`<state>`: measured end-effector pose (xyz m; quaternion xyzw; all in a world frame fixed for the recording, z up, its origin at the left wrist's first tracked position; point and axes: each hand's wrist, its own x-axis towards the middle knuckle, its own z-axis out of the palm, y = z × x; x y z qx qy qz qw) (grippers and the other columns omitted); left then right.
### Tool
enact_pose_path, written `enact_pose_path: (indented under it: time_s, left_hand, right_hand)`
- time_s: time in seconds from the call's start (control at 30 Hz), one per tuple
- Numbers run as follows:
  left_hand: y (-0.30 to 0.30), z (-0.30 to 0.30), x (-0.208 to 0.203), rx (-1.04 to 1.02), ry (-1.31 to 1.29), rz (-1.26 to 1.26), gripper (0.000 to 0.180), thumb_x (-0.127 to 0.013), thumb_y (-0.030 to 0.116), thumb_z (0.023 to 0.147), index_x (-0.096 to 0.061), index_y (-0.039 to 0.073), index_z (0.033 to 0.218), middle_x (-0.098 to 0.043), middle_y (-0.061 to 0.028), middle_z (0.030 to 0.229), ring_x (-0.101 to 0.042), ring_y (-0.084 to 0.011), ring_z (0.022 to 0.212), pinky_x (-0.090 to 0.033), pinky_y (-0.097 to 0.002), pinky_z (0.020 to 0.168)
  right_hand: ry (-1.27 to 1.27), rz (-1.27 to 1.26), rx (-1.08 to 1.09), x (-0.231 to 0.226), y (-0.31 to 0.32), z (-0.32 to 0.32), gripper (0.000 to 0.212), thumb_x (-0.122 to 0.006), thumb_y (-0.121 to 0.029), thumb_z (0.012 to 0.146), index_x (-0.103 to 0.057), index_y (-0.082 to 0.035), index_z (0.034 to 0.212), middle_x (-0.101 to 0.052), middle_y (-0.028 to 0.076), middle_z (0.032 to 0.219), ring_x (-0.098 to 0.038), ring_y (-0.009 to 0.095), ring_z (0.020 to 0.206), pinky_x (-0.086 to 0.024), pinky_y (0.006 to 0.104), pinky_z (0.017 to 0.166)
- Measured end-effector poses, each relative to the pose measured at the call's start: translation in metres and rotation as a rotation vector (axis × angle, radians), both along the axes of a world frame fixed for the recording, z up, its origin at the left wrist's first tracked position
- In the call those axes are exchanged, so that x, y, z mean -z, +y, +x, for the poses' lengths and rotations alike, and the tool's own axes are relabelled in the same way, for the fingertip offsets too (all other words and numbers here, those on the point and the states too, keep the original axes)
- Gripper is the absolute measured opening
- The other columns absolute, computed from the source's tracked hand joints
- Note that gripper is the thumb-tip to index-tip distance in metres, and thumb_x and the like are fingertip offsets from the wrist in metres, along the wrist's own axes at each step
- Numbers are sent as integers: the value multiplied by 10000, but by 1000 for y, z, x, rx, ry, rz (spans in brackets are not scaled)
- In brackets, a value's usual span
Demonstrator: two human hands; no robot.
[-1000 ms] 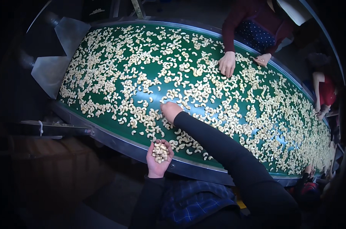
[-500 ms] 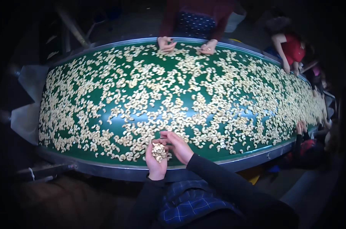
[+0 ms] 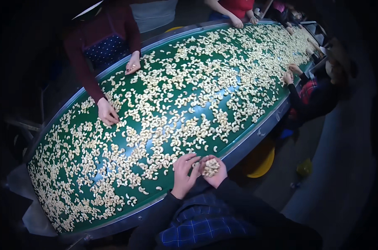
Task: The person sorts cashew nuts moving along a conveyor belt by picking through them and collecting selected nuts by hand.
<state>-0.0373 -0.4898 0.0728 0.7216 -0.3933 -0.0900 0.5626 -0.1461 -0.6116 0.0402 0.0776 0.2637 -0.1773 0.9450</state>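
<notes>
My right hand (image 3: 219, 178) is cupped palm up at the belt's near edge, holding a heap of pale cashew nuts (image 3: 211, 167). Close beside it, my left hand (image 3: 182, 177) has its fingers loosely bent and apart, with nothing visible in them. The left thumb points toward the heap. Beyond both hands, many loose cashews (image 3: 160, 139) are spread over a green conveyor belt (image 3: 155, 190).
A metal rail (image 3: 249, 137) edges the belt. Across it, a co-worker's hands (image 3: 107, 112) reach among the nuts. Another co-worker's hands (image 3: 290, 75) are over the near side farther right. A yellow tub (image 3: 262, 160) stands below the rail.
The cashew heap has passed from my left palm to my right. My hands no longer cross. The view has turned, so the belt slants and more of its right end shows.
</notes>
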Motion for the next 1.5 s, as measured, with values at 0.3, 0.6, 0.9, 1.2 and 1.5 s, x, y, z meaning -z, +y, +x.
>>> enact_pose_path:
  time_s: [0.3,0.6,0.9,1.2,1.5]
  left_hand:
    - [-81,43,32,3,-68,245,122,-618,-8,834,-640,7,953,-591,-123,954,-572,-313,876,-480,-370,763]
    - [-98,37,45,-74,-170,394,253,-650,-24,813,-578,6,1054,-625,-130,895,-607,-260,839,-495,-353,752]
    - [-139,15,23,-156,1274,-237,166,-604,75,914,-546,42,1067,-514,23,812,-471,-50,701,-372,-181,602]
    - [-233,-22,35,-108,980,163,145,-595,193,971,-601,51,1000,-490,78,669,-405,-6,541,-301,-169,479]
    - [-294,-29,21,-114,763,300,166,-656,188,924,-659,22,931,-511,84,662,-417,-5,571,-333,-189,518]
  right_hand:
    - [371,-112,363,-66,-209,-169,358,-501,-417,960,-607,-97,1081,-617,108,1067,-588,270,992,-503,438,877]
    - [987,-1304,-146,-20,-254,-144,142,-570,-151,963,-644,-33,988,-620,27,849,-605,97,730,-495,225,670]
    - [959,-2074,-392,-15,-288,-24,202,-765,-196,777,-689,-33,869,-598,67,689,-577,176,616,-487,306,608]
    - [507,-1045,-504,-25,-349,-48,197,-745,-148,818,-604,-11,829,-602,3,824,-606,74,764,-483,228,630]
    - [682,-2276,-650,-9,-368,-8,151,-746,-199,794,-660,-84,842,-576,34,729,-602,193,735,-499,325,673]
